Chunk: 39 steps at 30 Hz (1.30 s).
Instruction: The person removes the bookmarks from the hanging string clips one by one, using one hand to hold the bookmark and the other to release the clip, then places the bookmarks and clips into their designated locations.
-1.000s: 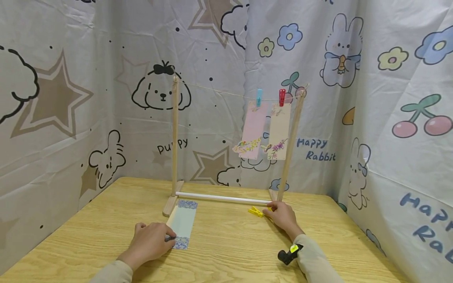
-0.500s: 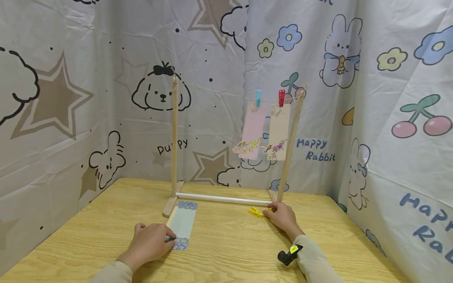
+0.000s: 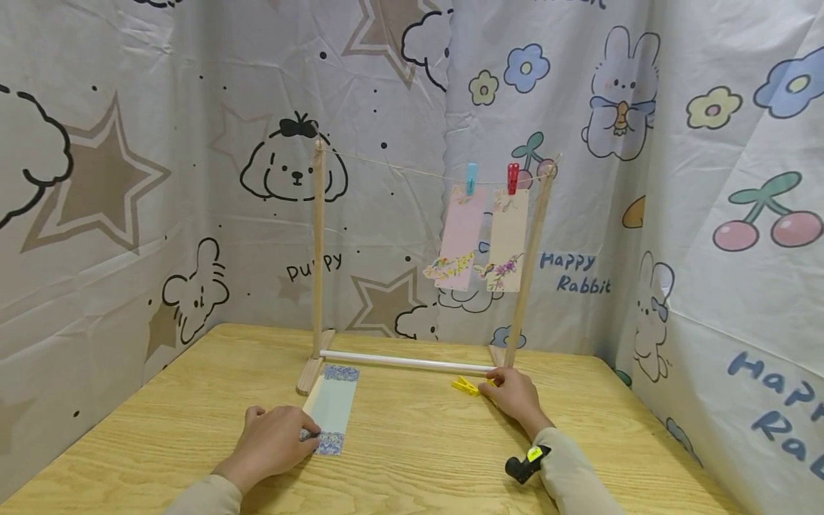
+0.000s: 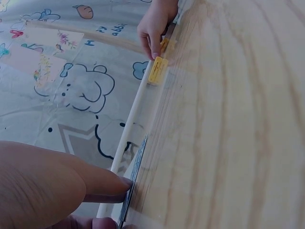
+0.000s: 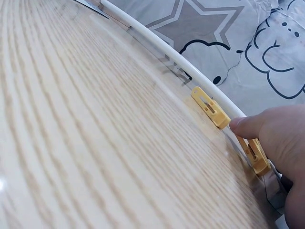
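A pale green paper card [image 3: 335,406] with blue patterned ends lies on the table at left; a cream strip shows along its left side. My left hand [image 3: 273,438] holds its lower left corner between curled thumb and fingers. At right, my right hand [image 3: 515,395] grips a yellow clothespin [image 5: 252,153], mostly hidden behind the fingers in the head view. A second yellow clothespin [image 3: 464,386] lies just left of those fingertips. Pink [image 3: 460,236] and cream [image 3: 508,239] cards hang from the string, held by a blue clothespin [image 3: 471,179] and a red one [image 3: 513,177].
A wooden stand has a left post [image 3: 318,250], a right post [image 3: 531,265] and a white lower rod [image 3: 405,360]. A thin string [image 3: 386,163] joins the post tops. Printed curtains [image 3: 386,93] surround the wooden table [image 3: 412,458].
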Available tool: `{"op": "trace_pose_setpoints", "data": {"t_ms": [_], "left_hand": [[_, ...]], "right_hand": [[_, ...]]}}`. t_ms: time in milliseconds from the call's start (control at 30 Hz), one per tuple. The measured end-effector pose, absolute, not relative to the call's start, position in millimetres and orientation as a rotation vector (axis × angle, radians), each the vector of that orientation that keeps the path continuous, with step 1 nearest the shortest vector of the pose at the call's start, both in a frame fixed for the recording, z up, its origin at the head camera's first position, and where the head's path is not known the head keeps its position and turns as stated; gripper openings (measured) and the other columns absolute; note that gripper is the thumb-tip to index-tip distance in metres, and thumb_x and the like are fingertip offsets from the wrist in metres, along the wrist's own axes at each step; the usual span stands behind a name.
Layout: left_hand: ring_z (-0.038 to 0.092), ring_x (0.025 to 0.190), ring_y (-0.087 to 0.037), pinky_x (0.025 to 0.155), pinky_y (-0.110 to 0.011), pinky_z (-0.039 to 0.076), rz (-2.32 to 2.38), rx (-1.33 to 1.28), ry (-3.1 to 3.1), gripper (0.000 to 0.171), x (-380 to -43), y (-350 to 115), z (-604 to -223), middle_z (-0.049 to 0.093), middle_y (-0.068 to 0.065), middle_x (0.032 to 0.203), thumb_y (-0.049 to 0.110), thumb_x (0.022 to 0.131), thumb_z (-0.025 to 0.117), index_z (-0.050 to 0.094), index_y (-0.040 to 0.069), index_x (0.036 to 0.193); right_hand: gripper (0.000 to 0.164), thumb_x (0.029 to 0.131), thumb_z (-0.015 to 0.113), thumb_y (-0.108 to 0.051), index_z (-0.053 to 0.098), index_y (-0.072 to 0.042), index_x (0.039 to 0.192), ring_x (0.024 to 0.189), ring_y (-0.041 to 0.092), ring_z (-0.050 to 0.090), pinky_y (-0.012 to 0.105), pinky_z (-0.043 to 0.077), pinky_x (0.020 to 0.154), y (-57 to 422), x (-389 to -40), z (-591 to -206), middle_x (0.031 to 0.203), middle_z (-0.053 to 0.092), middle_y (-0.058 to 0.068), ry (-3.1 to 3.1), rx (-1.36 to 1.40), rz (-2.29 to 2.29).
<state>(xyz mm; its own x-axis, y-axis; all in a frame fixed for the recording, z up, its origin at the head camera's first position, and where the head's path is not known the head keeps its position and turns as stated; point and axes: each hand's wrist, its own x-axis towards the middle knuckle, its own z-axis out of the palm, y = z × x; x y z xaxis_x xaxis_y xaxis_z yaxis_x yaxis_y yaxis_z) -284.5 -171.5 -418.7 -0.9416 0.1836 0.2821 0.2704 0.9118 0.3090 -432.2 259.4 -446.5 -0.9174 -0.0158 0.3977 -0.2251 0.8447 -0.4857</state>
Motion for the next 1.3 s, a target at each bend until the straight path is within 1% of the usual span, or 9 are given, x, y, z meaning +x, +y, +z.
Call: {"op": "trace_pose_setpoints", "data": {"t_ms": [567, 867, 1300], "left_hand": [[0.068, 0.096, -0.022, 0.091, -0.066, 0.030, -0.524, -0.326, -2.846, 0.006, -284.7, -171.5, -418.4, 0.075, 0.006, 0.099, 0.029, 0.085, 0.086, 0.082, 0.028, 0.089], [0.068, 0.098, -0.023, 0.091, -0.065, 0.030, -0.526, -0.324, -2.845, 0.006, -284.9, -171.7, -418.5, 0.075, 0.005, 0.100, 0.029, 0.086, 0.086, 0.082, 0.029, 0.090], [0.068, 0.097, -0.023, 0.091, -0.065, 0.030, -0.531, -0.321, -2.850, 0.006, -285.5, -171.7, -418.3, 0.075, 0.005, 0.101, 0.029, 0.086, 0.086, 0.082, 0.028, 0.090]], "right_hand": [[0.029, 0.088, 0.083, -0.029, 0.079, -0.010, 0.109, 0.093, 0.027, 0.068, 0.049, 0.053, 0.081, 259.5, -431.9, -447.2, 0.098, 0.072, 0.005, -2.649, 0.183, 0.738], [0.030, 0.088, 0.084, -0.029, 0.079, -0.009, 0.109, 0.090, 0.026, 0.067, 0.048, 0.053, 0.079, 259.8, -432.0, -447.1, 0.096, 0.071, 0.004, -2.651, 0.195, 0.710], [0.029, 0.089, 0.083, -0.029, 0.079, -0.009, 0.110, 0.092, 0.027, 0.068, 0.049, 0.053, 0.081, 257.6, -431.0, -445.2, 0.098, 0.073, 0.006, -2.661, 0.216, 0.680]]}}
